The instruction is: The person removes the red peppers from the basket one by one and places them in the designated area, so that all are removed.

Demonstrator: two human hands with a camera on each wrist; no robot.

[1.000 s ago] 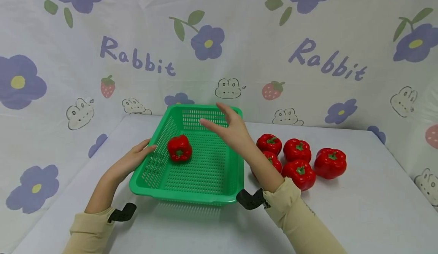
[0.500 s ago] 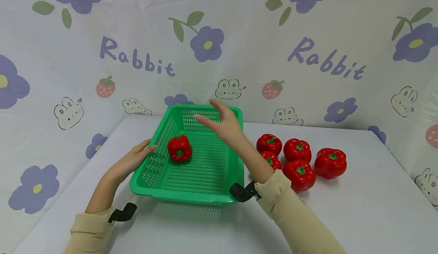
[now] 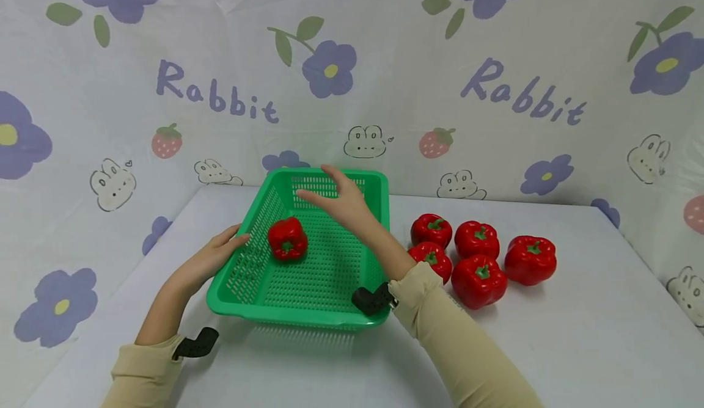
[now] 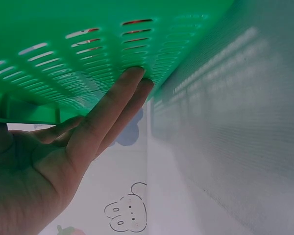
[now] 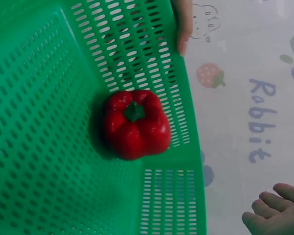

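A green plastic basket [image 3: 297, 317] with slotted walls stands on the white table. One red bell pepper [image 3: 288, 239] lies inside it, towards its left wall; the right wrist view shows its green stem. My left hand [image 3: 211, 261] holds the basket's left side, thumb over the rim and fingers [image 4: 110, 105] against the outer wall. Above the basket's right half hovers my right hand [image 3: 343, 205], thumb and fingers spread apart, holding nothing.
Several red bell peppers [image 3: 480, 281] sit in a cluster on the table right of the basket, one [image 3: 530, 260] at the cluster's right end. A printed curtain [image 3: 407, 78] hangs behind the table [image 3: 605, 310].
My right hand has moved left over the basket, its fingers staying spread. More of the peppers beside the basket shows now. The left hand and the basket have stayed in place.
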